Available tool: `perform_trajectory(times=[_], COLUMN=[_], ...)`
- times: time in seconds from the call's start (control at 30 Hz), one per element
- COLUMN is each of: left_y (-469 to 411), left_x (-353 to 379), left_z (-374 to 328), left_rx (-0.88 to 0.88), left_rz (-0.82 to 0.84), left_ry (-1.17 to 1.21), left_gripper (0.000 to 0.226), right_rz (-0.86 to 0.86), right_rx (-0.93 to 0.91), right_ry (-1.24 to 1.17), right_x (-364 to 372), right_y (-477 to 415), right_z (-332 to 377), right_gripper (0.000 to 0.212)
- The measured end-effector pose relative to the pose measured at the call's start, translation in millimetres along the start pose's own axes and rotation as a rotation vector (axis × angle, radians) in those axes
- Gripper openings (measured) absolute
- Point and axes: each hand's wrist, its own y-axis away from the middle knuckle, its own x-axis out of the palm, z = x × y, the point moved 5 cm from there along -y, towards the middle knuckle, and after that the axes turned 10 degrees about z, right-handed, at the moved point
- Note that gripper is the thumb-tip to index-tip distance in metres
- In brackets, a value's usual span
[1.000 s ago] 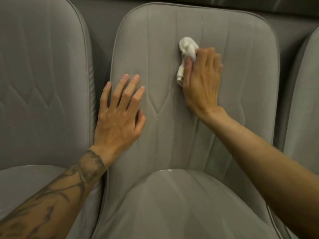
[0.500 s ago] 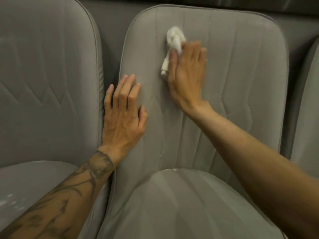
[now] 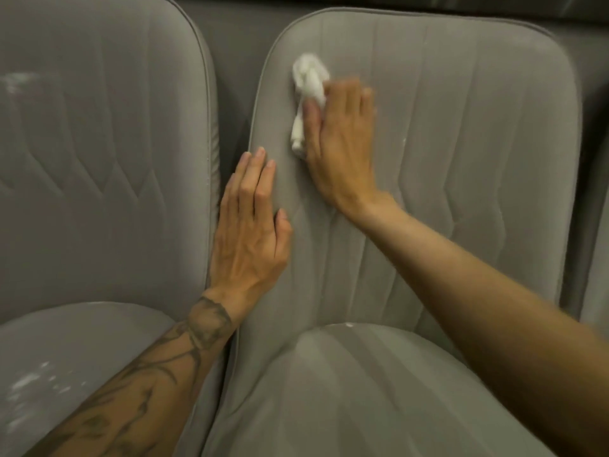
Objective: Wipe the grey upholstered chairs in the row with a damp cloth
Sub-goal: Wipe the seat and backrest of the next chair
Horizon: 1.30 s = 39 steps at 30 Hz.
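Note:
A grey upholstered chair (image 3: 461, 159) fills the middle of the head view, its backrest facing me. My right hand (image 3: 339, 143) presses a crumpled white cloth (image 3: 308, 90) flat against the upper left of that backrest; part of the cloth is hidden under the palm. My left hand (image 3: 250, 232) lies flat with fingers together on the backrest's left edge, holding nothing. A second grey chair (image 3: 99, 159) stands to the left, with whitish marks on its backrest and seat.
A dark gap (image 3: 230, 77) separates the two backrests. The edge of a third grey chair (image 3: 596, 242) shows at the far right. The middle chair's seat cushion (image 3: 362, 397) lies below my arms.
My right hand has slid the cloth leftward across the backrest, from the centre to the upper left. My left hand has stayed near the left edge, its fingers drawing closer together.

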Motion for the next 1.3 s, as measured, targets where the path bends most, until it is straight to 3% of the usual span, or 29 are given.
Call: perform_trajectory(times=[0.17, 0.23, 0.37, 0.43, 0.6, 0.7, 0.77, 0.87, 0.93, 1.0, 1.07, 1.2, 1.3], left_y=[0.2, 0.1, -0.1, 1.1, 2.4, 2.7, 3.2, 2.3, 2.9, 3.7, 4.4, 4.1, 3.5], left_x=[0.6, -0.6, -0.1, -0.1, 1.4, 0.2, -0.6, -1.9, -1.9, -2.1, -2.5, -3.0, -3.6], left_z=[0.7, 0.0, 1.4, 3.1, 3.9, 1.8, 0.9, 0.6, 0.4, 1.6, 2.0, 0.0, -1.1], left_rx=[-0.012, -0.018, -0.013, -0.025, -0.018, -0.037, -0.041, -0.033, -0.025, -0.024, -0.025, -0.024, -0.021], left_rz=[0.021, 0.026, 0.029, 0.028, 0.04, 0.041, 0.042, 0.032, 0.024, 0.016, 0.011, 0.002, -0.002], left_ry=[0.056, 0.04, 0.025, 0.046, 0.07, 0.075, 0.078, 0.078, 0.082, 0.101, 0.12, 0.111, 0.1], left_gripper=[0.071, 0.072, 0.073, 0.072, 0.068, 0.07, 0.067, 0.065, 0.063, 0.061, 0.059, 0.059, 0.059], right_rz=[0.312, 0.271, 0.001, -0.032, 0.31, 0.398, 0.333, 0.092, 0.022, 0.083, 0.247, 0.506, 0.42], right_rx=[-0.21, -0.253, -0.009, 0.014, -0.155, -0.236, -0.242, 0.001, 0.11, 0.027, -0.109, -0.21, -0.291], right_ry=[-0.078, -0.026, 0.025, 0.009, -0.045, 0.014, 0.033, 0.029, -0.012, -0.038, -0.075, -0.174, -0.049], right_x=[11.8, 6.8, -0.3, 5.2, 21.6, 21.8, 17.8, 10.0, 11.7, 21.9, 31.8, 39.7, 31.9], right_y=[78.9, 56.7, -10.2, 0.0, 128.9, 153.6, 127.1, 60.3, 48.1, 78.8, 139.5, 213.5, 182.2], right_z=[10.2, 3.8, -5.2, -1.0, -4.2, -12.7, -14.3, -18.2, -14.0, -0.9, 12.2, 10.2, -4.3], right_gripper=[0.028, 0.028, 0.032, 0.03, 0.025, 0.027, 0.022, 0.025, 0.033, 0.033, 0.033, 0.027, 0.031])
